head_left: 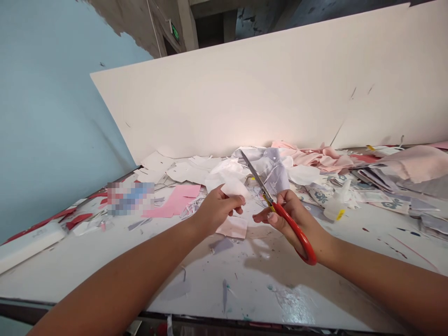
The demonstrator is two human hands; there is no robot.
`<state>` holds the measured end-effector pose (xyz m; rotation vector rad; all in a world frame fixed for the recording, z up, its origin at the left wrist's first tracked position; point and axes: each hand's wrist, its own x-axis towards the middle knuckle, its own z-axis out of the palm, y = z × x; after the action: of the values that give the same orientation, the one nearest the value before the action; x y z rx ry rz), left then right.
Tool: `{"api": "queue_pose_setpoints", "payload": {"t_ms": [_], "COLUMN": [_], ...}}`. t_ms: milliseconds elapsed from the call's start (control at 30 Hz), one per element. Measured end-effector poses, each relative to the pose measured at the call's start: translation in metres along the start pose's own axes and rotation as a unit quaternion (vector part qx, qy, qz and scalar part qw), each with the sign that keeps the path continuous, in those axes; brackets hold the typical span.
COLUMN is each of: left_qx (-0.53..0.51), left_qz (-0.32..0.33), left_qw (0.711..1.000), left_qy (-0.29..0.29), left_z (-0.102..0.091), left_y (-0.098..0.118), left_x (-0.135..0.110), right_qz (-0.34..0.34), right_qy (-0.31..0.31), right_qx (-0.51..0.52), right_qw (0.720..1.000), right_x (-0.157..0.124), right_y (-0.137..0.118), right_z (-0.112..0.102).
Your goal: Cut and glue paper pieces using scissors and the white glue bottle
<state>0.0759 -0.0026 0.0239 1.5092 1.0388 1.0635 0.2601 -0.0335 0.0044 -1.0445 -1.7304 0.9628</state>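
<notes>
My left hand (219, 209) pinches a small, thin white piece (235, 185), paper or fabric, between thumb and fingers above the table. In my right hand (292, 217) is a pair of scissors (293, 229) with red handles, its blades pointing up and away to the left. The blades look closed or nearly so, and they stand apart from the white piece. Below my left hand lies a pale pink scrap (234, 227). Behind the scissors a lavender-grey cloth (276, 170) lies crumpled.
Pink pieces (178, 200), white sheets (189, 171) and a pink cloth (315, 156) are strewn across the table (196, 298). Patterned strips and a clear plastic bag (338, 203) lie right. A white board (252, 102) stands behind; a long white object (31, 245) sits left.
</notes>
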Motion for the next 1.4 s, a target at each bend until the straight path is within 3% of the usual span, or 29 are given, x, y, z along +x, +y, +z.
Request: {"api": "queue_pose_setpoints", "payload": {"t_ms": [200, 467, 933, 1200, 1400], "left_qx": [-0.066, -0.086, -0.067, -0.067, -0.068], "left_qz": [0.006, 0.035, 0.068, 0.092, 0.093], "left_qw": [0.996, 0.987, 0.985, 0.977, 0.974], "left_qy": [0.065, 0.134, 0.146, 0.179, 0.197], "left_z": [-0.012, -0.011, -0.014, -0.017, -0.016], "left_y": [0.001, 0.000, -0.004, -0.006, -0.004], "left_x": [0.009, 0.009, 0.010, 0.011, 0.012], "right_qz": [-0.029, -0.014, 0.001, 0.019, 0.028], "right_qy": [-0.056, -0.084, -0.088, -0.065, -0.080], "right_qx": [-0.125, -0.288, -0.346, -0.383, -0.416], "right_qw": [0.990, 0.954, 0.934, 0.921, 0.905], "right_x": [0.004, 0.004, 0.005, 0.003, 0.004], "right_y": [-0.002, -0.005, 0.000, -0.001, 0.000], "right_z": [-0.012, -0.018, -0.017, -0.017, -0.017]}}
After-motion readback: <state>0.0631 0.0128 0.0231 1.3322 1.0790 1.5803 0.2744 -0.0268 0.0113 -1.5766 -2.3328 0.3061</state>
